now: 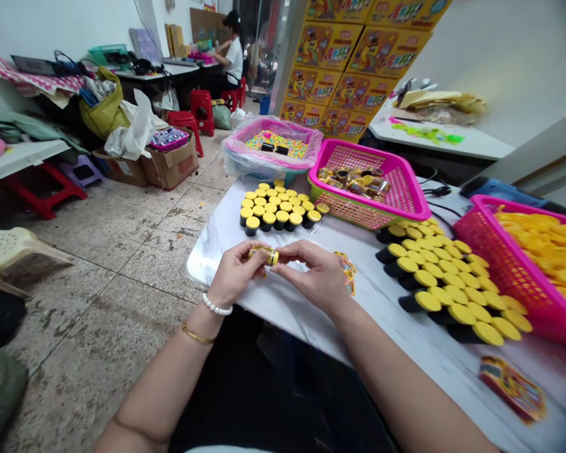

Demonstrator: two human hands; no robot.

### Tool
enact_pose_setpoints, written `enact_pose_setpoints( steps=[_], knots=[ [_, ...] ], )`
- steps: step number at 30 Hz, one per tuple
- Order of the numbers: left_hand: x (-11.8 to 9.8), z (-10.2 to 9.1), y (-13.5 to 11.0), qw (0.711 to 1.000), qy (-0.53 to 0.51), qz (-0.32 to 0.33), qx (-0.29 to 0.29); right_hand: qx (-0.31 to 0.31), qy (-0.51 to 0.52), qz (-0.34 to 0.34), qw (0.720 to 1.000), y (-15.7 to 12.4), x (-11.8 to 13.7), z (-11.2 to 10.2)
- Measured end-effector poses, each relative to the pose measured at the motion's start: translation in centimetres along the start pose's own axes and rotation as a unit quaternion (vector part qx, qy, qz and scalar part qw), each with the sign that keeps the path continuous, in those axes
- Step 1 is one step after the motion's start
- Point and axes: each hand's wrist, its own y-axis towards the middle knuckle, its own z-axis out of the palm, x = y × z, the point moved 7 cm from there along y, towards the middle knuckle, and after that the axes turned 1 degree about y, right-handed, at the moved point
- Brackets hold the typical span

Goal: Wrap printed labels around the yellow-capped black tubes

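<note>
Both hands meet over the near edge of the white table [311,314]. My left hand [236,272] and my right hand [311,272] pinch a small yellow-capped container [264,255] with a printed label between their fingertips. Beyond them stands a cluster of several black containers with yellow caps [276,207]. A stack of colourful labels [345,272] lies just right of my right hand. More yellow-capped containers [448,283] lie on their sides to the right.
A pink basket [405,201] holds wrapped pieces, another pink basket [500,277] holds yellow caps, and a lined bin [245,151] holds coloured bits. More labels [512,387] lie at the near right. Yellow cartons [353,56] are stacked behind. A person [231,53] sits far back.
</note>
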Motion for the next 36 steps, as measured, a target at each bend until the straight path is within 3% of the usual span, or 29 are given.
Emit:
enact_pose_setpoints(
  steps=[2, 4, 7, 12, 17, 20, 26, 32, 36],
  knots=[
    [-0.4, 0.1, 0.0, 0.999, 0.018, 0.026, -0.006, 0.020, 0.106, 0.133, 0.985, -0.2, -2.3, 0.8],
    [-0.4, 0.4, 0.0, 0.999, 0.031, 0.031, 0.002, 0.057, 0.198, 0.224, 0.952, -0.7, -3.6, 1.9],
    [0.0, 0.7, -0.1, 1.000, 0.024, 0.007, 0.020, 0.094, 0.261, 0.254, 0.927, -0.8, -3.8, 2.4],
    [0.6, 0.3, 0.1, 1.000, -0.011, -0.022, 0.014, 0.137, 0.266, 0.197, 0.934, -0.7, -2.9, 2.2],
    [0.9, 0.8, -0.2, 0.984, -0.109, -0.081, 0.116, 0.088, 0.304, 0.146, 0.937, -0.8, -2.4, 2.0],
    [1.1, 0.8, -0.3, 0.979, -0.111, -0.099, 0.137, 0.113, 0.308, 0.128, 0.936, -1.1, -1.8, 2.6],
    [1.4, 1.4, 0.2, 0.982, -0.083, -0.096, 0.139, 0.092, 0.328, 0.081, 0.937, -1.1, -1.3, 2.4],
    [1.3, 1.2, 0.2, 0.981, -0.095, -0.109, 0.127, 0.094, 0.234, 0.047, 0.967, -1.1, -1.0, 2.0],
    [1.1, 1.4, 0.0, 0.980, -0.089, -0.107, 0.142, 0.075, 0.231, 0.024, 0.970, -1.2, -1.0, 1.9]
  ],
)
